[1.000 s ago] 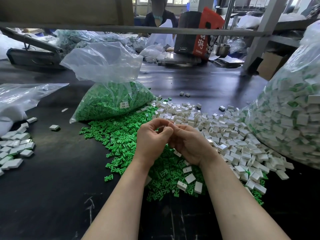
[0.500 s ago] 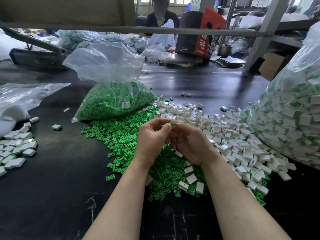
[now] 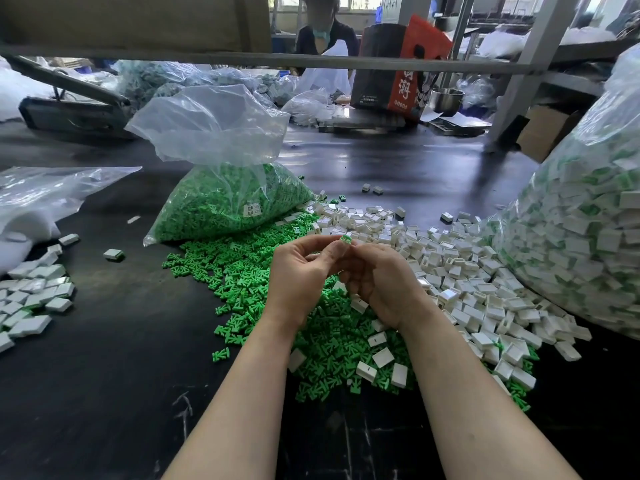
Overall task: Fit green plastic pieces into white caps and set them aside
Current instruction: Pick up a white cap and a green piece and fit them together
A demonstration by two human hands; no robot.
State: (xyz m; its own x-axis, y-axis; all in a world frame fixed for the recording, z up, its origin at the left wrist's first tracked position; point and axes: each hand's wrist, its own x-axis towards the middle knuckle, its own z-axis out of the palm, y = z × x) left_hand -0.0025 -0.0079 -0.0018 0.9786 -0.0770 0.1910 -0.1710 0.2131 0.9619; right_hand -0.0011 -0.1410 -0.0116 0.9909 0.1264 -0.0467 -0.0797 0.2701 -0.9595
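My left hand (image 3: pixel 299 277) and my right hand (image 3: pixel 381 287) meet fingertip to fingertip above the table's middle. A small green plastic piece (image 3: pixel 345 239) sticks up between the fingertips, pinched by both hands. Whether a white cap is held under it is hidden by the fingers. Below the hands spreads a heap of loose green pieces (image 3: pixel 242 271). A heap of loose white caps (image 3: pixel 450 271) lies to the right of it. At the far left lies a group of white caps with green inside (image 3: pixel 31 299).
An open clear bag of green pieces (image 3: pixel 228 202) stands behind the green heap. A large clear bag of white and green parts (image 3: pixel 581 237) fills the right side. Another plastic bag (image 3: pixel 38 199) lies at the left. A person sits beyond the black table (image 3: pixel 104 375).
The green piece has come into sight at the fingertips, and both hands stay together over the same spot. The view has shifted slightly.
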